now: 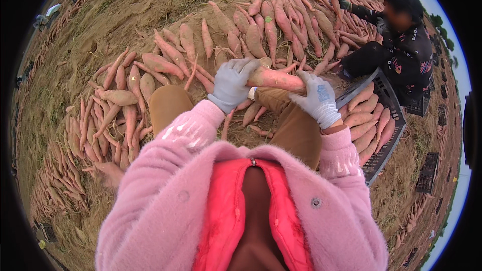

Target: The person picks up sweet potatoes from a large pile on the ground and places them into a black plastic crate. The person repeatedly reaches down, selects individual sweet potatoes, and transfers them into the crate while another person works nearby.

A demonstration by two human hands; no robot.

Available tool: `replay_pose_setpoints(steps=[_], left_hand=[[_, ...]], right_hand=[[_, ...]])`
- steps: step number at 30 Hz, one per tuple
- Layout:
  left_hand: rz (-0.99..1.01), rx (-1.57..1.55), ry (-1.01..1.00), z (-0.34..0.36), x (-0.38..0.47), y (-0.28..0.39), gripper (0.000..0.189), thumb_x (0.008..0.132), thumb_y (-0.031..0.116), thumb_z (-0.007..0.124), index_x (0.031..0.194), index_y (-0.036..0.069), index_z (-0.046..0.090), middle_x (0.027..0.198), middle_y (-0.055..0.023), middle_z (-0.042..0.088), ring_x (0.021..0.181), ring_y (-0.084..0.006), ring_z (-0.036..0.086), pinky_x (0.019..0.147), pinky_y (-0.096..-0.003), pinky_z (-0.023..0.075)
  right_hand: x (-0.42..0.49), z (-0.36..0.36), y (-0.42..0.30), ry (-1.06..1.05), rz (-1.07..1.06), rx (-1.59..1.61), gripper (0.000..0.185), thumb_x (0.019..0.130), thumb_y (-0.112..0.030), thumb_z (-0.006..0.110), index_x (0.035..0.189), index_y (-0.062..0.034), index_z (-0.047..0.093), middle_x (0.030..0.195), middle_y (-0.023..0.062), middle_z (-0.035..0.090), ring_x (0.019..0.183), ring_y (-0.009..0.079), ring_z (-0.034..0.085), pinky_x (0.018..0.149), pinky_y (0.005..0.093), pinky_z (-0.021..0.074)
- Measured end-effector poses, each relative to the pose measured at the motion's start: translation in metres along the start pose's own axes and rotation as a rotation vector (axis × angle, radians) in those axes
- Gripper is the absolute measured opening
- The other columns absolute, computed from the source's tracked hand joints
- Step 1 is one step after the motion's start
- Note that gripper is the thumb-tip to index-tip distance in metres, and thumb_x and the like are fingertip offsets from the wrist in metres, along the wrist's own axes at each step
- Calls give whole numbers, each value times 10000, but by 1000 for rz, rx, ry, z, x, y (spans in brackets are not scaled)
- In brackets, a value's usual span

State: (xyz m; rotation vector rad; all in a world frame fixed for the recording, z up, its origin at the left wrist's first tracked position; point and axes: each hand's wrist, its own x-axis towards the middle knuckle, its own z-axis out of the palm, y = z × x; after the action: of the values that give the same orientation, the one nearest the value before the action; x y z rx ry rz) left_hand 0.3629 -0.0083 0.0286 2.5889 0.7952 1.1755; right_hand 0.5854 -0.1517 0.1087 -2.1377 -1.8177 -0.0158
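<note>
A large sweet potato with reddish skin and patches of soil lies level between my two gloved hands, above my bent knees. My left hand, in a grey work glove, grips its left end, with the fingers over the top. At its other end is my right hand, in a matching glove, with fingers behind and the thumb on the near side. To the right of my right hand, a black plastic crate holds several sweet potatoes laid side by side.
A long row of sweet potatoes curves across the soil ahead and round to a heap on the left. A co-worker in dark clothes sits beside the row at the right, one gloved hand on a sweet potato. More black crates stand farther right.
</note>
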Motion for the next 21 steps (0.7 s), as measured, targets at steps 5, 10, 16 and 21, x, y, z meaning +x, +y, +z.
replay_pose_setpoints(steps=[5, 10, 16, 21], left_hand=[[-1132, -427, 187, -1, 17, -40, 537, 872, 314, 741, 1225, -29, 526, 988, -119, 628, 885, -273, 628, 800, -364, 519], [-1142, -1080, -24, -17, 21, -77, 408, 927, 150, 652, 1287, 6, 523, 961, -86, 672, 747, -189, 657, 655, -307, 564], [-1396, -1238, 80, -26, 19, -113, 348, 976, 199, 537, 1274, 19, 545, 1094, -114, 648, 904, -220, 626, 794, -353, 565], [-1413, -1349, -39, -22, 6, -139, 331, 985, 225, 513, 1245, 38, 597, 1125, -86, 652, 915, -210, 627, 808, -363, 562]], right_hand=[[-18, 32, -9, -264, 412, 1067, 472, 728, -194, 819, 1100, 36, 642, 860, 59, 662, 723, 126, 593, 647, 266, 477], [-33, 18, 32, 363, 286, 649, 743, 679, -104, 788, 1341, 65, 496, 1210, 172, 609, 1093, 227, 592, 944, 321, 479], [-85, 4, 84, 462, 524, 388, 725, 705, -155, 743, 1353, 45, 486, 1268, 255, 579, 1206, 384, 548, 1016, 414, 438], [-145, 9, 131, 524, 868, 395, 844, 668, -22, 749, 1432, 64, 400, 1397, 200, 513, 1273, 284, 524, 1059, 330, 424]])
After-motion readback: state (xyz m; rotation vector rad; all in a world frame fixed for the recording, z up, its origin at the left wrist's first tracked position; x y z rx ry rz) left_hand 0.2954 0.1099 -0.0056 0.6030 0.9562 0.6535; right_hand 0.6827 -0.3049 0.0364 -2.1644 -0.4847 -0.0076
